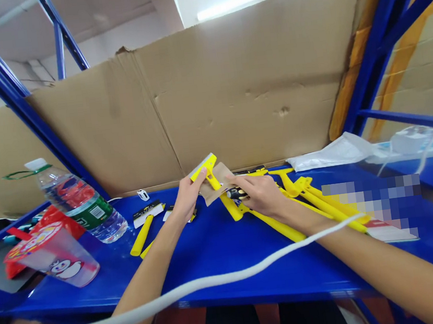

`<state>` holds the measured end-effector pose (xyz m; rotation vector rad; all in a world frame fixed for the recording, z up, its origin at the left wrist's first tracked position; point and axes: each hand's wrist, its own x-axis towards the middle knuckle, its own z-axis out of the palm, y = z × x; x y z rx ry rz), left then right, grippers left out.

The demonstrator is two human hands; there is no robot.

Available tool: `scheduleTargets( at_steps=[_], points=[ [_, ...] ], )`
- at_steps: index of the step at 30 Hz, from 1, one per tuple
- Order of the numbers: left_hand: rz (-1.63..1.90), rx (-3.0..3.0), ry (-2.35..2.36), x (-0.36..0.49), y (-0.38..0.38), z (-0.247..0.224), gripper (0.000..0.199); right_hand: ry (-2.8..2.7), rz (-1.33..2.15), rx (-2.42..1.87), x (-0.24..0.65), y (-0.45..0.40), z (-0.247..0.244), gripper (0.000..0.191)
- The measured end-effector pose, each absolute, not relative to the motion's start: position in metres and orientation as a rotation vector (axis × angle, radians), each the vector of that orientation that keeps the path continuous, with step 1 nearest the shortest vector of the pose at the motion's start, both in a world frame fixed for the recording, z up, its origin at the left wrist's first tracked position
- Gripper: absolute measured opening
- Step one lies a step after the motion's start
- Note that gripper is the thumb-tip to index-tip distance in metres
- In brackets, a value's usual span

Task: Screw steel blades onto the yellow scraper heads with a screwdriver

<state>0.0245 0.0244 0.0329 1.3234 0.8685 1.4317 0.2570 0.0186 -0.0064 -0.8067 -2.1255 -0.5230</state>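
I see the left hand point(188, 198) with its fingers gripping a small yellow scraper point(213, 180), raised above the blue tabletop point(213, 267) and overlapping some brown card point(222, 172). The right hand point(262, 192) has its fingers closed around a black-and-yellow handle point(236, 193) near it, and I see yellow handles point(275, 224) lying by the right forearm.

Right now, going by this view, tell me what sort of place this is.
Probably a workshop or warehouse workstation: a blue shelf-like worktop, a tall cardboard panel behind it, and several similar yellow tools lying together suggest it.
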Motion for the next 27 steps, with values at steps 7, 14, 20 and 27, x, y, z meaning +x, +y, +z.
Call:
scheduleTargets(
  at_steps=[7,14,20,27],
  points=[
    [1.166,1.354,0.874,0.023,0.019,0.033,0.048,-1.85,-0.209,-0.783,0.254,0.018,-0.002,0.025],
    [1.217,1.278,0.802,0.026,0.02,0.028,0.035,-1.67,0.243,-0.901,0.243,0.018,0.007,0.057],
    [1.358,1.355,0.792,0.024,0.016,0.036,0.046,-1.949,0.559,-1.012,0.245,0.007,0.016,0.036],
    [1.426,1.605,0.846,0.019,0.008,0.045,0.057,-1.988,0.679,-0.771,0.239,-0.004,0.021,0.031]
  ],
)
